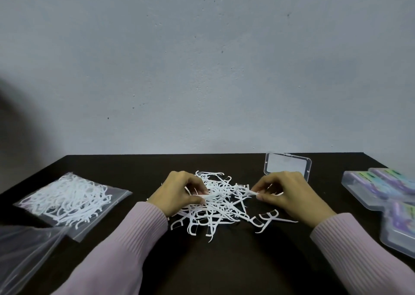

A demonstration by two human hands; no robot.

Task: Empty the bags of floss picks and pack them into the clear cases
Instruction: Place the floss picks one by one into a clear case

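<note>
Together, the left hand (179, 191) and right hand (289, 193) pinch floss picks (220, 204) from the loose pile lying between them.

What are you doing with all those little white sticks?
Those are floss picks. A loose pile lies on the dark table, and both hands are sorting it: the left hand and the right hand each pinch picks in their fingers. A full bag waits on the left. An open clear case sits behind the right hand, with nothing in it that I can see. More cases are stacked on the right.
</note>
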